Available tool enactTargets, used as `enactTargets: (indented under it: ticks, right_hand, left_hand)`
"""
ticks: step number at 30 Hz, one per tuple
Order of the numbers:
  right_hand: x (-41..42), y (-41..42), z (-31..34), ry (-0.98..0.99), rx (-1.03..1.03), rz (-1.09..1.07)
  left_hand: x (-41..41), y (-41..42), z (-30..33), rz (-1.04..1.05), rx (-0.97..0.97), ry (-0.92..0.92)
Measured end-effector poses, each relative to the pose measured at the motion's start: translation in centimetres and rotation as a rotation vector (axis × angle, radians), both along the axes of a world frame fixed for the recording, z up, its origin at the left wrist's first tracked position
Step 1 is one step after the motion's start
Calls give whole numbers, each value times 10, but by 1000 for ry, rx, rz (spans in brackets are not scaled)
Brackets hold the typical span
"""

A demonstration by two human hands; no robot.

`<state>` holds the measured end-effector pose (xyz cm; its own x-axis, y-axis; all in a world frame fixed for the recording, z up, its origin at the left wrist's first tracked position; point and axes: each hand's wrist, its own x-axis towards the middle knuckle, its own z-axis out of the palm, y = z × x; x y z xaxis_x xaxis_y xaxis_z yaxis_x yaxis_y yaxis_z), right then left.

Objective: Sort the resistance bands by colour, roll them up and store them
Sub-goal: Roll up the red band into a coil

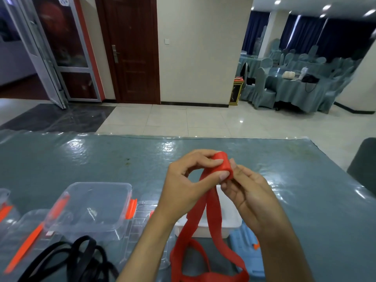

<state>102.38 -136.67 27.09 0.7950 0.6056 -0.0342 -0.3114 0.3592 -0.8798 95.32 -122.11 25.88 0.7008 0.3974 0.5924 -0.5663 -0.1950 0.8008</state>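
- Left of your hands and nearer to you, the black resistance bands (81, 259) lie loose on the table (101, 155), in front of a clear box (91, 206) with orange clips.
- Your left hand (187, 186) is raised over the table, thumb and fingers pinched on the rolled end of the red resistance band (222, 164).
- Your right hand (248, 192) meets it from the other side, fingers closed on that same roll, so both hands grip it together.
- Below your hands, the unrolled rest of the red band hangs down past a white tray (223, 220) to the table edge.
- Under your right wrist lies a light blue item (248, 253), too hidden to identify.
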Motion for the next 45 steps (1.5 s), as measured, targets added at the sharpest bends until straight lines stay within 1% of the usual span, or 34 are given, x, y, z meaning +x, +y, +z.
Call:
enactTargets:
  ticks: [4,7,9,11,13,15,17,19,26,29,30,33,34,35,39,42,45]
  right_hand:
    - [-2,-1,-4,21,4,-7]
    - [-3,0,-8,63,7,1]
    - [-7,1,-8,37,-39,-24]
    - [-8,2,-10,-109,-165,-93]
    - [-7,1,-9,-276,-239,-236]
    - [-6,-3,-6,-409,-192,-302]
    - [-7,-8,-3,-514,-145,-248]
    - [-11,-13,-1,-559,-101,-211]
    - [-12,-22,9,-613,-97,-303]
    - [-15,-23,10,-637,-67,-371]
    - [-18,-21,10,-635,-53,-396]
    - [-26,-9,10,-558,44,-424]
    - [-29,-5,10,-533,58,-420]
    - [-30,-1,10,-511,65,-406]
    - [-31,7,9,-423,102,-325]
    - [-33,11,11,-517,117,-313]
    - [-36,12,11,-612,90,-338]
  left_hand:
    - [0,3,-4,-40,75,55]
    - [-1,3,-7,-77,50,83]
    - [-2,5,-8,-52,73,87]
    - [-3,9,-9,-21,100,89]
    - [-5,13,-9,-22,90,96]
    - [-8,12,-9,-52,72,111]
    - [-10,9,-7,-91,59,110]
    - [-12,8,-1,-127,50,103]
    - [-17,5,7,-209,46,168]
    - [-17,5,14,-157,105,188]
    - [-17,5,15,-135,87,186]
    - [-18,5,16,-140,-94,158]
    - [-20,5,17,-127,-127,152]
    - [-21,7,17,-96,-129,147]
    - [-26,8,20,49,-41,92]
    - [-28,8,20,61,-46,43]
    - [-32,11,20,62,-59,1]
